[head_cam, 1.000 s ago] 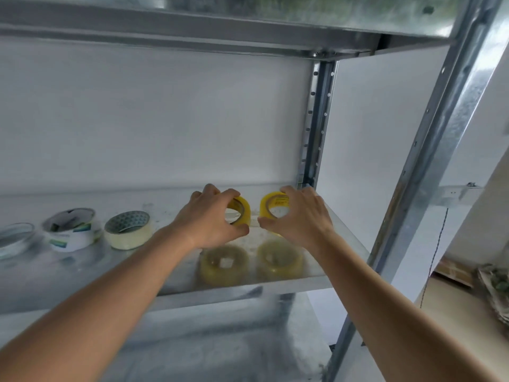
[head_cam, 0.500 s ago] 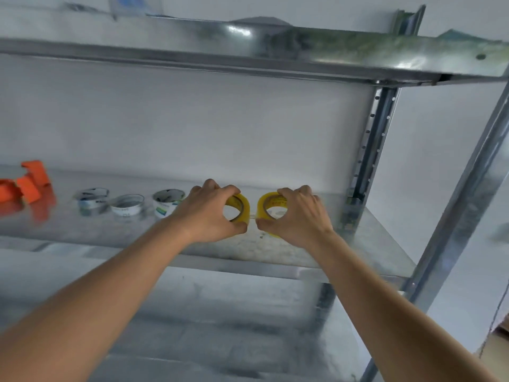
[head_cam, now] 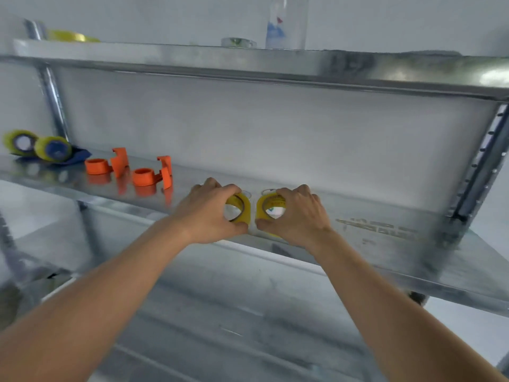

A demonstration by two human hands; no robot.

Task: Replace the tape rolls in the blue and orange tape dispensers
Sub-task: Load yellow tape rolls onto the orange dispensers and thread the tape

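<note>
Carrying 2 Fresh Rolls Toward Empty Orange Dispensers

Judging by the layout, the job was roughly halfway: 2 blue dispensers at the far left of the shelf already wore yellow rolls around their hubs, while 2 orange dispensers stood bare, their round hubs empty.

The galvanised steel shelf was the largest thing in view, grey, glossy enough to mirror the orange plastic, with a folded front lip and perforated uprights. An upper shelf of the same metal ran above it.

The left hand was clamped on a yellow tape roll, thumb below and fingers over the top. The right hand gripped a second yellow roll the same way. Both rolls stood on edge, nearly touching, at the shelf's front middle, well apart from the orange dispensers. Each was a smooth translucent ring with an open core. Fitting them onto the orange hubs appeared to be what was left.
</note>
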